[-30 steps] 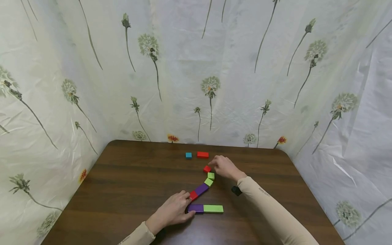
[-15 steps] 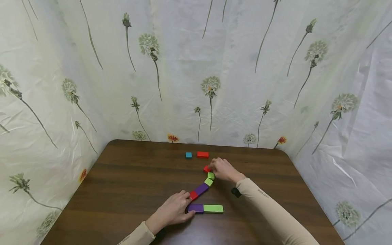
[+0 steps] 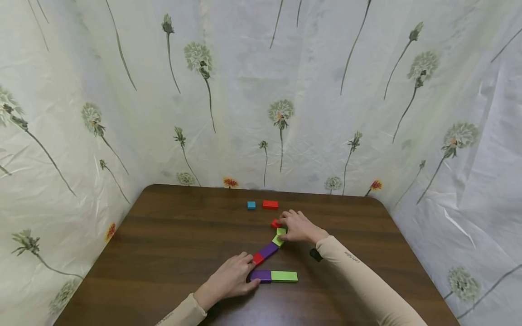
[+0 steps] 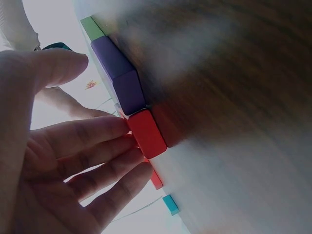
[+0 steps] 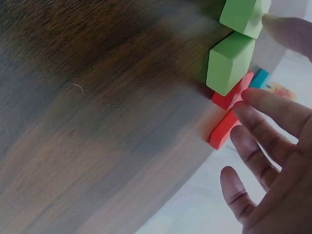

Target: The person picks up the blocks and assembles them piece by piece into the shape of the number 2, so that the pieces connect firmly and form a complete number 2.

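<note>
A bent line of coloured blocks crosses the middle of the table. At its far end is a small red block point(image 3: 275, 223), with two small green blocks point(image 3: 281, 231) behind it. A purple block point(image 3: 268, 250) and a red block point(image 3: 258, 259) continue toward my left hand point(image 3: 229, 276). That hand's fingertips touch the red block point(image 4: 147, 134), while its thumb lies by the front purple block point(image 3: 263, 275). My right hand point(image 3: 301, 226) has its index fingertip at the small red block point(image 5: 224, 100) and its thumb against a green block point(image 5: 243, 17). Its other fingers are loosely extended.
A long green block point(image 3: 284, 276) lies end to end with the front purple one. Toward the back edge of the brown table point(image 3: 183, 226) sit a blue block point(image 3: 251, 205) and a longer red block point(image 3: 270, 204). A flower-patterned curtain point(image 3: 240, 90) surrounds the table.
My right hand has come down onto the small red block, and its thumb has moved in to the green blocks. The left hand stays in place.
</note>
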`<control>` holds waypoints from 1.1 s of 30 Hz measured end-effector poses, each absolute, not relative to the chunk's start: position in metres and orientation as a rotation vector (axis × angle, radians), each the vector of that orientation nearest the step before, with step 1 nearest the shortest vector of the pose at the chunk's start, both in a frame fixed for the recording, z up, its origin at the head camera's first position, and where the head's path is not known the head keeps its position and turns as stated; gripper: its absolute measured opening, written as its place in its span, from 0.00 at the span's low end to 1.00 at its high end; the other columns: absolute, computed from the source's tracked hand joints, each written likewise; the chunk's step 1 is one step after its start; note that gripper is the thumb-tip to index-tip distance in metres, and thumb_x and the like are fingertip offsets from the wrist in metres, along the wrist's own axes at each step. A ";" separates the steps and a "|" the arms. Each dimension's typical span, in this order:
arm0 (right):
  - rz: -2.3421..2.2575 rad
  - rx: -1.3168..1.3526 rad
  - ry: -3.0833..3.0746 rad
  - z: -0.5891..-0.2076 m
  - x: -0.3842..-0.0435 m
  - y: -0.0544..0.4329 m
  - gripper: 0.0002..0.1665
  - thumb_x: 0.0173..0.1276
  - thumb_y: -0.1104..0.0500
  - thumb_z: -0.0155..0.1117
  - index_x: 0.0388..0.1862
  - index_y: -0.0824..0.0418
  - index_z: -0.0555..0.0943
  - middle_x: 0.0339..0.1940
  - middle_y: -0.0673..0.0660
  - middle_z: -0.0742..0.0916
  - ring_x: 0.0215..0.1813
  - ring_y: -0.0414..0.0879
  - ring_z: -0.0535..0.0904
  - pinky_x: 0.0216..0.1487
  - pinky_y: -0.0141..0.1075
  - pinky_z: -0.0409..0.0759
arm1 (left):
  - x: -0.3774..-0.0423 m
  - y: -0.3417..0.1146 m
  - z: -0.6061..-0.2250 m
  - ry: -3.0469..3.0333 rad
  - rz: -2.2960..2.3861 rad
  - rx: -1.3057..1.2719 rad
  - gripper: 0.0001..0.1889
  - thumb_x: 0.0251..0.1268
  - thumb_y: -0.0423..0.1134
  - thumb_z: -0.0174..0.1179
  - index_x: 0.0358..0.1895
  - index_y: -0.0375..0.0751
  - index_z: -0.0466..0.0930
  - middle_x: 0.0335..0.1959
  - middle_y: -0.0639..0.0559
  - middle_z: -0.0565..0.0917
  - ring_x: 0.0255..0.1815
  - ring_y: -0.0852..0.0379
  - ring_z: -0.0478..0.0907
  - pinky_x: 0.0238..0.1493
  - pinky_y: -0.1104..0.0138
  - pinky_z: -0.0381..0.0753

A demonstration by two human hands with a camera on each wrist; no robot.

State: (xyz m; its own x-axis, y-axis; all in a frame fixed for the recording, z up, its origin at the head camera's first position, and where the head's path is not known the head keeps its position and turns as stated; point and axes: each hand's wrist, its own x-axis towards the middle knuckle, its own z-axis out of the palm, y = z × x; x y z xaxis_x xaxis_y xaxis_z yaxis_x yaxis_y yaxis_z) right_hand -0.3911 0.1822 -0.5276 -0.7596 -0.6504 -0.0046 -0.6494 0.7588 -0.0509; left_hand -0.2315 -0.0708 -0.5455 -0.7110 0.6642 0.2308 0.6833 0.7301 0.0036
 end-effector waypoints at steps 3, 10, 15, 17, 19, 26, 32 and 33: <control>-0.081 -1.083 2.918 -0.526 -0.391 0.183 0.34 0.57 0.38 0.68 0.58 0.56 0.81 0.56 0.57 0.80 0.58 0.55 0.71 0.55 0.52 0.68 | -0.232 -0.071 -0.545 -2.717 -0.130 -1.071 0.22 0.64 0.59 0.56 0.41 0.42 0.85 0.35 0.58 0.77 0.37 0.61 0.70 0.40 0.68 0.75; -0.084 -1.078 2.915 -0.525 -0.389 0.183 0.34 0.57 0.38 0.68 0.58 0.55 0.81 0.57 0.57 0.77 0.56 0.55 0.68 0.53 0.51 0.67 | -0.232 -0.070 -0.545 -2.736 -0.134 -1.066 0.22 0.64 0.58 0.57 0.41 0.42 0.85 0.36 0.57 0.77 0.38 0.61 0.72 0.41 0.67 0.76; -0.076 -1.030 2.913 -0.525 -0.390 0.183 0.35 0.56 0.36 0.68 0.59 0.51 0.80 0.61 0.57 0.75 0.60 0.56 0.66 0.56 0.54 0.66 | -0.232 -0.071 -0.546 -2.742 -0.140 -1.063 0.22 0.64 0.58 0.56 0.42 0.42 0.85 0.38 0.56 0.78 0.39 0.60 0.73 0.43 0.66 0.77; -0.066 -1.010 2.921 -0.524 -0.391 0.183 0.35 0.55 0.35 0.68 0.59 0.49 0.81 0.63 0.57 0.75 0.62 0.57 0.65 0.58 0.55 0.65 | -0.232 -0.071 -0.546 -2.734 -0.139 -1.061 0.22 0.64 0.58 0.56 0.42 0.42 0.85 0.38 0.56 0.78 0.39 0.60 0.73 0.43 0.66 0.76; -0.064 -0.996 2.927 -0.524 -0.392 0.182 0.35 0.54 0.34 0.68 0.58 0.48 0.81 0.64 0.57 0.74 0.63 0.57 0.65 0.58 0.56 0.65 | -0.232 -0.071 -0.546 -2.724 -0.133 -1.062 0.23 0.64 0.58 0.56 0.42 0.42 0.85 0.37 0.57 0.78 0.39 0.60 0.72 0.43 0.66 0.76; -0.107 -1.026 2.893 -0.522 -0.394 0.183 0.36 0.55 0.35 0.69 0.59 0.50 0.81 0.63 0.58 0.75 0.66 0.57 0.66 0.60 0.58 0.64 | -0.235 -0.071 -0.546 -2.729 -0.122 -1.065 0.22 0.63 0.59 0.57 0.40 0.42 0.85 0.36 0.57 0.77 0.38 0.61 0.72 0.40 0.67 0.76; -0.145 -1.082 2.846 -0.522 -0.396 0.184 0.35 0.56 0.38 0.70 0.59 0.54 0.80 0.60 0.57 0.78 0.64 0.55 0.71 0.63 0.59 0.64 | -0.238 -0.070 -0.542 -2.727 -0.084 -1.084 0.21 0.63 0.60 0.57 0.32 0.44 0.84 0.34 0.58 0.78 0.36 0.62 0.72 0.37 0.70 0.76; -0.143 -1.084 2.841 -0.523 -0.396 0.184 0.36 0.56 0.38 0.70 0.59 0.54 0.80 0.60 0.56 0.78 0.64 0.55 0.71 0.63 0.58 0.64 | -0.238 -0.070 -0.542 -2.723 -0.081 -1.087 0.21 0.63 0.60 0.57 0.31 0.45 0.84 0.34 0.58 0.78 0.35 0.62 0.72 0.37 0.70 0.75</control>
